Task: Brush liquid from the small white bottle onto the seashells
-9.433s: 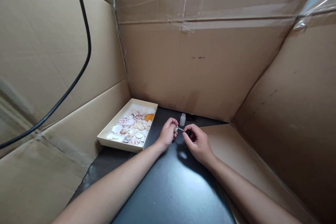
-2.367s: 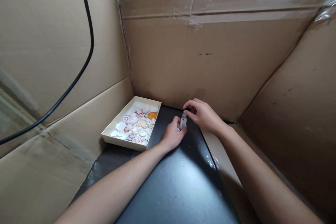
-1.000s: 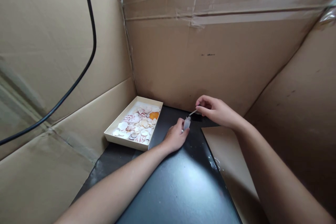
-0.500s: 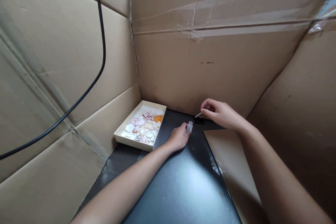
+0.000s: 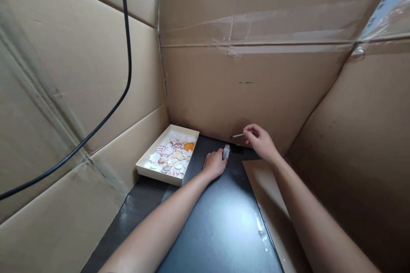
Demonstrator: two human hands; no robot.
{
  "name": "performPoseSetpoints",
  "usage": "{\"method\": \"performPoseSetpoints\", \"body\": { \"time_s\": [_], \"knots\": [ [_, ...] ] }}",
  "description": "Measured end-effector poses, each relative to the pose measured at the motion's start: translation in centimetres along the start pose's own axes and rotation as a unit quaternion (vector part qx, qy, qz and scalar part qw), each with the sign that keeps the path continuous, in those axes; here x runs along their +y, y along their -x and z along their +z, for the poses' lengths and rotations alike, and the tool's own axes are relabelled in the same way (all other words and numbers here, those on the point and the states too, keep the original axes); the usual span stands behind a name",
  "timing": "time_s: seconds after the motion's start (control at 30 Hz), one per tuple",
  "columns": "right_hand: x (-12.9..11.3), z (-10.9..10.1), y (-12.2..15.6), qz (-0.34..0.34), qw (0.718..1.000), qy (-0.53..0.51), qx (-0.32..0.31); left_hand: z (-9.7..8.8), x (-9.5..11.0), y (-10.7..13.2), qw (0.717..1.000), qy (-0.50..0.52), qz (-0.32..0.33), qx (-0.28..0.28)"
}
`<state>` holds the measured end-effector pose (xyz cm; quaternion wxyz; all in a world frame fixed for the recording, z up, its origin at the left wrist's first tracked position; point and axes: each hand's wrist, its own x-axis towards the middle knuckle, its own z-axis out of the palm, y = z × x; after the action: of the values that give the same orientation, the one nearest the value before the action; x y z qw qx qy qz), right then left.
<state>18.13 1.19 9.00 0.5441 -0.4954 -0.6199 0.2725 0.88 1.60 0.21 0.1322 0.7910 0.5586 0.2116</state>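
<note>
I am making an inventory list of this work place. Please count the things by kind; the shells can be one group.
Small clear bottle, held by the left hand: 1
Brush applicator, held by the right hand: 1
White tray of shells: 1
Black cable: 1
Total: 4

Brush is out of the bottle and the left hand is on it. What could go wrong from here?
1. The small bottle stands open on the dark tabletop, steadied only by the left hand; a nudge could tip it and spill it.
2. The right hand holds the brush close to the cardboard back wall; the tip might smear it.
3. The tray of shells sits just left of the bottle, so a spill may reach it.
</note>
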Motion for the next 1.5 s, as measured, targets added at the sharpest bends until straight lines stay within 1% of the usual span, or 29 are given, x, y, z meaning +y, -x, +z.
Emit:
{"method": "performPoseSetpoints", "body": {
  "time_s": [0.07,0.2,0.33,0.47,0.57,0.63,0.7,0.77,0.87,0.97,1.07,1.17,1.23,1.37,1.5],
  "knots": [
    [1.3,0.9,0.7,0.028,0.998,-0.058,0.026,-0.1,0.2,-0.1,1.0,-0.017,-0.003,-0.003],
    [3.5,2.6,3.3,0.038,0.996,-0.064,0.04,-0.5,0.6,-0.1,1.0,-0.007,-0.021,0.0],
    [4.6,3.6,5.5,0.047,0.995,-0.07,0.06,-0.9,0.9,0.6,0.998,0.04,-0.048,0.008],
    [4.7,3.7,6.5,0.059,0.992,-0.082,0.074,-1.2,0.9,2.0,0.994,0.092,-0.061,0.021],
    [4.4,3.7,7.1,0.075,0.991,-0.081,0.073,-1.2,0.5,3.1,0.988,0.147,-0.035,0.026],
    [4.2,3.8,7.7,0.079,0.992,-0.071,0.061,-1.1,0.1,3.7,0.98,0.197,-0.014,0.031],
    [3.8,3.8,8.3,0.076,0.995,-0.058,0.04,-1.0,-0.2,3.9,0.968,0.248,0.0,0.046],
    [3.5,3.8,8.7,0.072,0.996,-0.048,0.021,-0.8,-0.5,3.9,0.954,0.293,-0.002,0.066],
    [3.3,3.8,8.9,0.065,0.997,-0.041,0.01,-0.5,-0.8,3.7,0.94,0.332,-0.007,0.074],
    [3.5,3.8,8.9,0.055,0.998,-0.036,0.005,-0.5,-0.7,3.6,0.939,0.336,0.008,0.071],
    [4.0,3.9,8.8,0.037,0.999,-0.001,-0.003,-0.5,-0.6,3.7,0.943,0.326,0.023,0.069],
    [4.3,3.9,8.9,0.029,0.998,0.044,0.017,-0.6,-0.6,3.8,0.946,0.315,0.026,0.067],
    [4.4,3.8,9.0,0.03,0.998,0.041,0.024,-0.6,-0.5,3.9,0.949,0.308,0.027,0.065],
    [4.5,3.7,9.0,0.015,0.999,0.041,-0.006,-0.7,-0.5,3.9,0.954,0.292,0.037,0.064],
    [4.3,3.7,9.1,0.002,0.998,0.061,0.007,-0.7,-0.5,3.8,0.954,0.289,0.038,0.065]
  ]
}}
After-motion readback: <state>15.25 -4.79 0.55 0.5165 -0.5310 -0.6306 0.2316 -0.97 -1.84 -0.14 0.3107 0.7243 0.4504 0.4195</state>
